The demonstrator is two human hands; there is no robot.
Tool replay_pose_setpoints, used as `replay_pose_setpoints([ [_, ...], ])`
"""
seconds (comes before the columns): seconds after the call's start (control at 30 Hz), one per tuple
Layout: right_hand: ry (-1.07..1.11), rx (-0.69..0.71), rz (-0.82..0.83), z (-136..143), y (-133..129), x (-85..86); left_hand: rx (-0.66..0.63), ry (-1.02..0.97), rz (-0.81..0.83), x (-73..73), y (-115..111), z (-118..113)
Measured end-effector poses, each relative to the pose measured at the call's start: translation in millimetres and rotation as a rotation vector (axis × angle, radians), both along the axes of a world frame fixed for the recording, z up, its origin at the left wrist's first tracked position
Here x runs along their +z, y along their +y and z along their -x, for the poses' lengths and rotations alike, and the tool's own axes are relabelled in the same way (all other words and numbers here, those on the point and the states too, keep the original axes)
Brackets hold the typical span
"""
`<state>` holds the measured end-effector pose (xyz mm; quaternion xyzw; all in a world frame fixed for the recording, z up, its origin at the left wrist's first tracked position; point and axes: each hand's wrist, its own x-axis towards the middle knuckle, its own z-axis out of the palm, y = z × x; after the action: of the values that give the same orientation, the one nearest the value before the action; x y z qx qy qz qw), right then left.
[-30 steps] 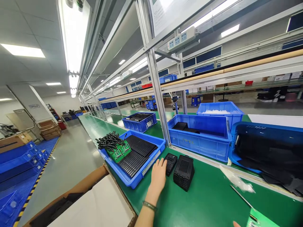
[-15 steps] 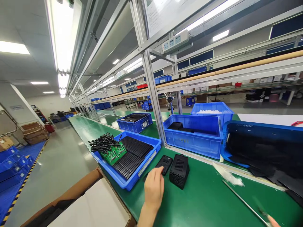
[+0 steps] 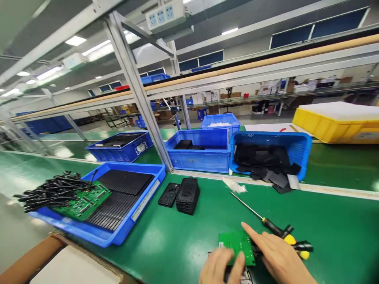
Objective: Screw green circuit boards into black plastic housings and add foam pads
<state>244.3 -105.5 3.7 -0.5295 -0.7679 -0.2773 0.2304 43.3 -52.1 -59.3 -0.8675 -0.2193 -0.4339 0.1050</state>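
Green board (image 3: 236,242), 5 o'clock | left hand (image 3: 219,266) and right hand (image 3: 278,254) flanking, apparently for steadying | fingers (image 3: 252,232): clamping cannot be told

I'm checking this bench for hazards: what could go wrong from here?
The right hand, at the green circuit board, is close to the screwdriver and might knock it. The black cables stick out past the tray and could snag. The stacked black covers might topple if bumped.
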Motion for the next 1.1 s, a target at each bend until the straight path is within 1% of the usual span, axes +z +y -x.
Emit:
replay_pose_setpoints([
  [0.03, 0.028, 0.012, -0.022, 5, 0, 2.2, 0.0, 0.02, -0.033, 4.2, 6, 0],
  [0.1, 0.114, 0.036, -0.018, 14, -2, 4.0, -0.041, 0.104, -0.069, 10.4, 17, -2],
  [0.17, 0.189, 0.068, 0.038, 19, -4, 2.7, -0.107, 0.189, -0.008, 11.1, 21, -3],
  [0.23, 0.204, 0.074, 0.08, 21, -8, -0.8, -0.129, 0.238, 0.093, 5.7, 21, -2],
  [0.3, 0.16, 0.071, 0.087, 20, -12, -6.2, -0.108, 0.253, 0.129, -3.7, 19, 2],
  [0.37, 0.129, 0.071, 0.153, 17, -18, -13.4, -0.085, 0.249, 0.101, -14.1, 17, 7],
  [0.43, 0.139, 0.061, 0.292, 13, -25, -22.4, -0.079, 0.231, 0.054, -22.9, 16, 12],
  [0.5, 0.155, 0.044, 0.428, 10, -29, -32.0, -0.082, 0.224, 0.024, -28.9, 15, 14],
  [0.57, 0.139, 0.042, 0.478, 8, -31, -39.5, -0.086, 0.208, 0.03, -31.6, 13, 13],
  [0.63, 0.108, 0.042, 0.443, 7, -31, -42.5, -0.087, 0.138, 0.054, -30.9, 10, 9],
  [0.7, 0.089, 0.051, 0.408, 9, -31, -40.8, -0.103, 0.065, 0.077, -27.3, 10, 6],
  [0.77, 0.085, 0.061, 0.393, 11, -32, -37.6, -0.14, 0.055, 0.094, -21.6, 11, 4],
  [0.87, 0.094, 0.085, 0.325, 15, -34, -38.1, -0.208, 0.165, 0.117, -13.1, 18, 8],
  [0.97, 0.096, 0.114, 0.248, 13, -33, -43.9, -0.25, 0.294, 0.127, -10.5, 25, 12],
  [1.03, 0.108, 0.121, 0.305, 9, -31, -43.9, -0.255, 0.336, 0.134, -11.9, 28, 14],
  [1.1, 0.171, 0.082, 0.456, 5, -27, -38.6, -0.264, 0.351, 0.143, -13.2, 31, 15],
])
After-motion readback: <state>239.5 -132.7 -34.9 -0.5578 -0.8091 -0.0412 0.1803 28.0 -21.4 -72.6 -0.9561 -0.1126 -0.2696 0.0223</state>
